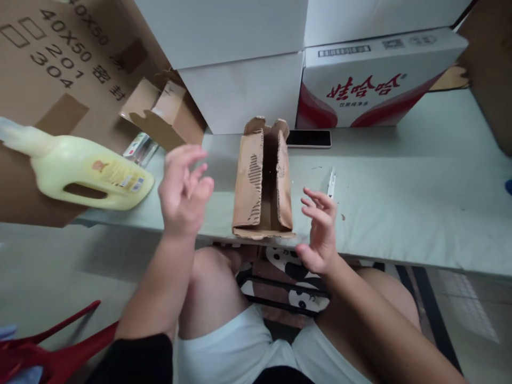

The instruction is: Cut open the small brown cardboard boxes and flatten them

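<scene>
A brown cardboard box point(248, 184) rests on the table right in front of me, its long top flaps parted by a dark gap. The flap edges look torn, and corrugation shows on the left one. My left hand point(184, 189) is raised to the left of the box, fingers loosely curled and apart, holding nothing. To the box's lower right hovers my right hand point(320, 229), empty, its fingers spread. Neither hand touches the box. Just beyond my right fingers lies a thin, light-coloured knife-like tool point(332, 182), partly hidden by them.
Behind the box lies a phone point(310, 138), against a white-and-red carton point(368, 85). A yellow-green jug point(90, 165) leans at the left, near a small open carton point(176, 114). The pale green table's front edge point(384, 258) runs above my knees.
</scene>
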Available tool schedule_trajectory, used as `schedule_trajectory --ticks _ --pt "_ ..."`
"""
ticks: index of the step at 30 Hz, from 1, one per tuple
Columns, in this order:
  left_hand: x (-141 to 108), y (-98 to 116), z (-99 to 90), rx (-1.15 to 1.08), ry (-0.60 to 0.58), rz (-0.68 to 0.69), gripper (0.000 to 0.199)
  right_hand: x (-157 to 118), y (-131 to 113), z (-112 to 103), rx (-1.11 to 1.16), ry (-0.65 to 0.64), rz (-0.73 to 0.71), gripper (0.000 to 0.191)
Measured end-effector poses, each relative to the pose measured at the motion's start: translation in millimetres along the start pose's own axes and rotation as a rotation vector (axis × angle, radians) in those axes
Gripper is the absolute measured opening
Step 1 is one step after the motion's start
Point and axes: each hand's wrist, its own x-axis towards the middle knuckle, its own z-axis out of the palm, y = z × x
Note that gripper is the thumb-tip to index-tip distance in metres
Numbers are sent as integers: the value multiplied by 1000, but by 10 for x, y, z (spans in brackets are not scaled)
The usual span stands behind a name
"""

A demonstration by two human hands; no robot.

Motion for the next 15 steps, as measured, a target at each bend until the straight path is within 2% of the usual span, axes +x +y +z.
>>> schedule_trajectory --ticks 3,4,6,7,9,11,15 --pt "589 -325 171 -34 -161 -104 63 -5 -82 94 11 -81 -110 47" --pt "742 -394 241 2 -247 -149 63 -10 -103 134 0 -112 -131 45" --pt "930 -480 348 80 -465 -214 52 -22 -137 209 -31 -165 -144 41" --pt "965 -507 376 74 -493 -225 46 -28 -150 240 -40 -179 -140 39" --pt "945 -552 380 16 -504 -253 40 -32 -173 287 -34 -182 -141 37" --pt "875 -602 341 -67 -466 -290 44 -26 -196 317 -16 -185 -162 37" --pt "800 -698 260 -112 -339 -343 48 -18 -273 373 -14 -226 -158 26"
